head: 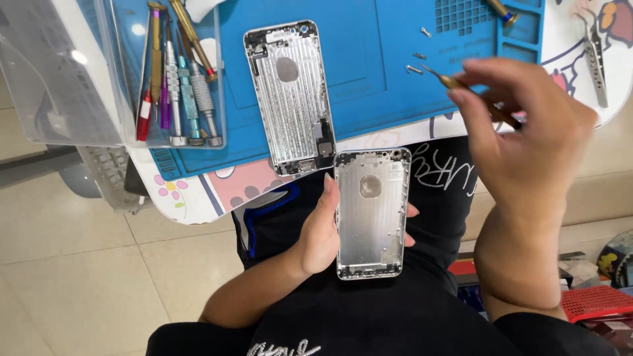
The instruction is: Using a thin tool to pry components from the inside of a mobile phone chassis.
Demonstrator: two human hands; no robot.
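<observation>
My left hand point(322, 227) holds a bare silver phone housing point(371, 214) over my lap, inside facing up, thumb along its left edge. A second phone housing point(290, 95) with parts and cables still inside lies on the blue work mat point(369, 59), just above the held one. My right hand point(527, 138) is raised at the mat's right edge, pinching a brass-coloured screwdriver point(471, 92) whose tip points at two small screws point(415, 62) on the mat.
A clear tray point(128, 79) at the left holds several screwdrivers point(178, 72). Metal tweezers point(595, 56) lie at the far right of the table. Another screw point(426, 31) sits higher on the mat. A red basket point(597, 303) and boxes stand on the floor at the right.
</observation>
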